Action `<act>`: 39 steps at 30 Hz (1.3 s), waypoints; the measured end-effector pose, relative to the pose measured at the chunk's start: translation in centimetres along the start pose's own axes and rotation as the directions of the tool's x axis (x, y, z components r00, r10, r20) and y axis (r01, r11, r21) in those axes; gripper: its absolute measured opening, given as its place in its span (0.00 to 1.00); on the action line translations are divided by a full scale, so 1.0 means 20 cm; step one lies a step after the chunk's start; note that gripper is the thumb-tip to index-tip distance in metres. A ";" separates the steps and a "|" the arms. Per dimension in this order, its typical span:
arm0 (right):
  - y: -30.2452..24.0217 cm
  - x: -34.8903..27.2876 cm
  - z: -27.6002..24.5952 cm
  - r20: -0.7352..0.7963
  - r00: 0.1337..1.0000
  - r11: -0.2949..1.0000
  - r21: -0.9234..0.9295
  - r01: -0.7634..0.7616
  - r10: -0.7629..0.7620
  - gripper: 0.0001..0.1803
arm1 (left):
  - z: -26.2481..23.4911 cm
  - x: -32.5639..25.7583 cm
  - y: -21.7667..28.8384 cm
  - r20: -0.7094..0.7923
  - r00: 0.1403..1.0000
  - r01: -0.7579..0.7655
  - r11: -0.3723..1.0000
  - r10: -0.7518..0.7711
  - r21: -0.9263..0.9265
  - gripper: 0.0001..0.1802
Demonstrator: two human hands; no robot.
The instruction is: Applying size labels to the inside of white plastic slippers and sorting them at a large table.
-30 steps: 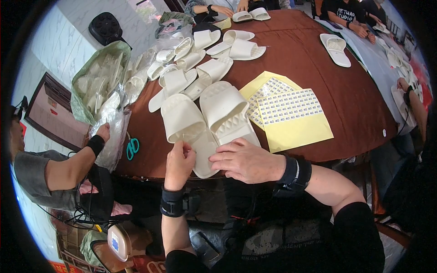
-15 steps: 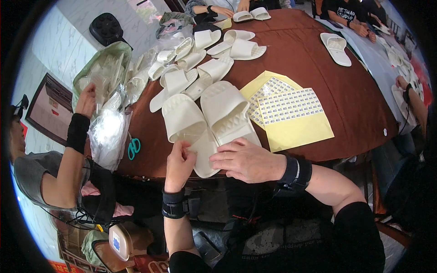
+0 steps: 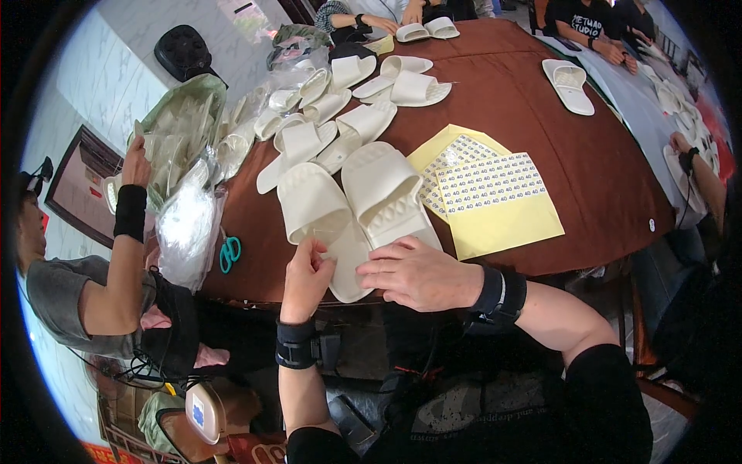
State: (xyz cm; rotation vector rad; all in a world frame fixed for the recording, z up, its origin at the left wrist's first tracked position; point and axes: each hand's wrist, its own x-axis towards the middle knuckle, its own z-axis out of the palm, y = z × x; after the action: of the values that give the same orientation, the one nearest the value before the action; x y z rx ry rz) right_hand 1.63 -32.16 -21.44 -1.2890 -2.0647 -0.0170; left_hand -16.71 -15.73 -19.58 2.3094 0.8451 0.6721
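Observation:
A pair of cream slide slippers lies at the table's near edge, toes pointing away from me. My left hand (image 3: pixel 308 280) is by the heel half of the left slipper (image 3: pixel 311 199), thumb and fingertips pinched together. Whatever may be between those fingertips is too small to make out. My right hand (image 3: pixel 423 274) lies across the heel of the right slipper (image 3: pixel 380 182), fingers bent over its inner edge and reaching toward the left slipper. Its palm hides that heel. Right of the pair, yellow-backed sheets of small printed stickers (image 3: pixel 506 220) overlap on the cloth.
More cream slippers (image 3: pixel 363 124) are heaped beyond the pair, with one slipper (image 3: pixel 570 85) apart at far right. Teal scissors (image 3: pixel 229 254) and clear plastic bags (image 3: pixel 185 240) lie left on the brown tablecloth (image 3: pixel 603 185). A co-worker's hand (image 3: pixel 136 166) is at a bag-filled green sack (image 3: pixel 202 97).
The co-worker's hand on the left has shifted left, and a pale slipper now shows beside it. My hands and the pair of slippers stay almost where they were.

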 end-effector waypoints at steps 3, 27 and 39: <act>0.02 0.00 -0.01 -0.010 1.000 1.000 -0.022 0.008 -0.009 0.17 | 0.00 0.03 0.01 0.031 1.000 0.000 1.000 0.001 -0.013 0.10; 0.03 -0.03 0.07 0.033 0.999 1.000 -0.023 0.007 -0.006 0.18 | 0.13 -0.22 -0.01 -0.244 0.910 -0.256 0.916 0.336 0.308 0.11; 0.02 -0.02 0.07 0.009 1.000 1.000 0.004 0.016 -0.016 0.15 | 0.13 -0.25 0.00 -0.234 0.915 -0.233 0.903 0.329 0.360 0.13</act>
State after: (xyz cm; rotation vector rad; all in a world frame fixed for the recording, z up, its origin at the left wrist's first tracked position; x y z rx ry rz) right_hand 1.20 -31.81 -22.90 -1.2725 -2.0813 -0.0139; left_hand -18.44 -20.21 -22.64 2.7105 0.8006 1.0937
